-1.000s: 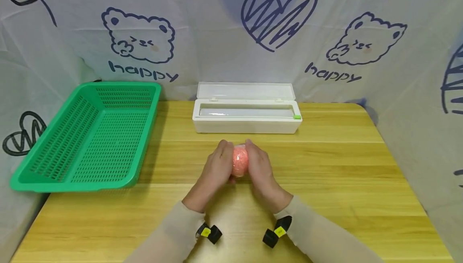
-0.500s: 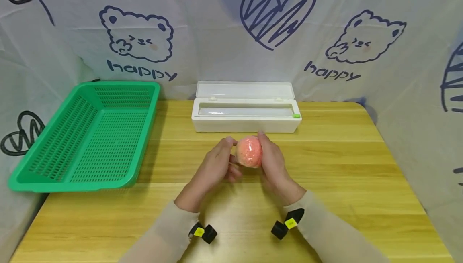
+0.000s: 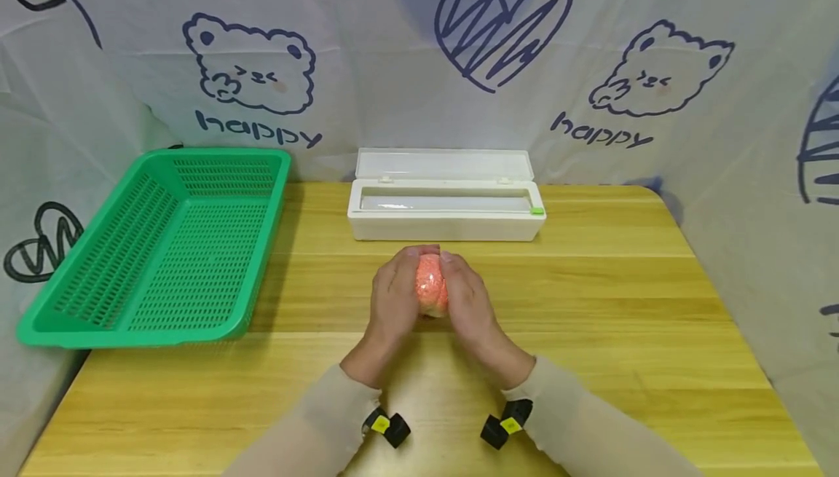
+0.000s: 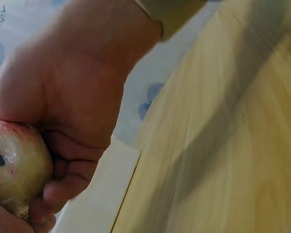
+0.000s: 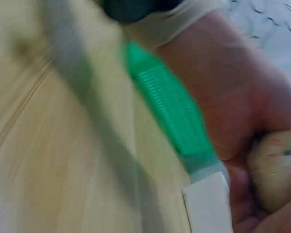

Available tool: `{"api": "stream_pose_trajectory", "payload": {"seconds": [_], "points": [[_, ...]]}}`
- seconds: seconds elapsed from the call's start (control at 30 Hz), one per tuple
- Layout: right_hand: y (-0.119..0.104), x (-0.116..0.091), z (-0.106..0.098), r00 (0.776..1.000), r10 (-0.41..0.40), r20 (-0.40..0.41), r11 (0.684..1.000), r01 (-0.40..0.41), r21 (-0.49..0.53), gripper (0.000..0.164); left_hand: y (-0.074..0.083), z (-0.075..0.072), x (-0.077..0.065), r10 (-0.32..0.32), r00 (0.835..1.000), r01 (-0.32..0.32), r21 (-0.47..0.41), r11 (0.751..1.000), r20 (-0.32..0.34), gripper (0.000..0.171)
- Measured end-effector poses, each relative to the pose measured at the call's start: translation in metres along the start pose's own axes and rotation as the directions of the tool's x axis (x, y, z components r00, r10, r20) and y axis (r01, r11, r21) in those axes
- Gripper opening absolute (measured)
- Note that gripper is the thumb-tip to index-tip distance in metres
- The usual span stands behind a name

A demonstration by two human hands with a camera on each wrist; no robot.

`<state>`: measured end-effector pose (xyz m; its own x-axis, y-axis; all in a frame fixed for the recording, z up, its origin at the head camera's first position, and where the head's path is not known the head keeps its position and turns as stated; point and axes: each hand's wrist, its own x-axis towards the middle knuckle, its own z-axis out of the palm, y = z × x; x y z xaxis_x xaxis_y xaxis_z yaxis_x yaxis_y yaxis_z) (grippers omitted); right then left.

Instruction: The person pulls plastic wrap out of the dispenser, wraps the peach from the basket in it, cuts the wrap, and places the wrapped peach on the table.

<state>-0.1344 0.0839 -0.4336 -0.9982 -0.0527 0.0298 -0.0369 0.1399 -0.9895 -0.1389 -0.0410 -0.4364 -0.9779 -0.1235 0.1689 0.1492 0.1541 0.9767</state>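
A peach [image 3: 431, 284], pink-red above and pale yellow below, is wrapped in shiny clear cling film. My left hand [image 3: 392, 298] and right hand [image 3: 473, 306] cup it from both sides over the middle of the table. In the left wrist view the peach [image 4: 20, 162] shows a small dark spot, gathered film at its lower end, and my left fingers curled around it. The right wrist view has the peach [image 5: 276, 170] at the right edge, partly hidden in my right hand [image 5: 242, 111]. Behind my hands stands a white cling film dispenser [image 3: 447, 228], lid up, with a green slide cutter.
A green plastic basket [image 3: 262, 273] stands at the left, overhanging the table's left edge. The wooden table [image 3: 623, 331] reaches back to a white cloth [image 3: 387, 62] printed with bears and a heart, which also hangs on both sides.
Half a second ago my hands were farther apart, with the peach nearer my right palm. They have closed in around it again, and the peach has turned and shifted slightly left.
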Motion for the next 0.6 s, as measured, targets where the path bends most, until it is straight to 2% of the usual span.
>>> {"api": "stream_pose_trajectory", "payload": {"seconds": [0.1, 0.17, 0.23, 0.27, 0.33, 0.4, 0.43, 0.47, 0.5, 0.6], "points": [[0.005, 0.001, -0.001, 0.997, -0.024, -0.069, 0.987, 0.012, -0.159, 0.05, -0.001, 0.001, -0.001, -0.033, 0.999, 0.034, -0.031, 0.999, 0.024, 0.046], [0.008, 0.002, -0.003, 0.998, -0.031, -0.062, 0.977, 0.017, -0.214, 0.051, -0.002, 0.0, 0.0, -0.058, 0.996, 0.06, -0.036, 0.998, 0.063, 0.046], [0.01, 0.004, -0.006, 0.997, -0.069, -0.029, 0.949, 0.057, -0.31, 0.051, -0.002, -0.002, 0.001, -0.119, 0.985, 0.128, -0.065, 0.99, 0.122, 0.047], [0.011, 0.006, -0.008, 0.995, -0.103, -0.002, 0.926, 0.095, -0.365, 0.05, -0.002, -0.004, 0.003, -0.163, 0.972, 0.18, -0.09, 0.98, 0.169, 0.047], [0.013, 0.008, -0.012, 0.98, -0.184, 0.072, 0.861, 0.196, -0.47, 0.048, -0.001, -0.008, 0.005, -0.25, 0.931, 0.293, -0.131, 0.947, 0.267, 0.05], [0.014, 0.009, -0.014, 0.952, -0.253, 0.174, 0.789, 0.307, -0.532, 0.048, -0.001, -0.013, 0.008, -0.325, 0.89, 0.381, -0.129, 0.916, 0.32, 0.053], [0.015, 0.009, -0.015, 0.938, -0.271, 0.216, 0.77, 0.346, -0.536, 0.049, 0.0, -0.015, 0.009, -0.344, 0.88, 0.398, -0.113, 0.91, 0.328, 0.054], [0.015, 0.009, -0.016, 0.932, -0.268, 0.243, 0.775, 0.359, -0.52, 0.05, 0.0, -0.017, 0.01, -0.35, 0.879, 0.398, -0.093, 0.913, 0.324, 0.055], [0.015, 0.009, -0.017, 0.935, -0.25, 0.251, 0.8, 0.345, -0.49, 0.051, 0.0, -0.018, 0.01, -0.35, 0.885, 0.387, -0.067, 0.92, 0.308, 0.055], [0.011, 0.011, -0.017, 0.972, -0.143, 0.187, 0.913, 0.203, -0.354, 0.054, -0.001, -0.019, 0.011, -0.309, 0.92, 0.307, 0.047, 0.951, 0.243, 0.05]]}}
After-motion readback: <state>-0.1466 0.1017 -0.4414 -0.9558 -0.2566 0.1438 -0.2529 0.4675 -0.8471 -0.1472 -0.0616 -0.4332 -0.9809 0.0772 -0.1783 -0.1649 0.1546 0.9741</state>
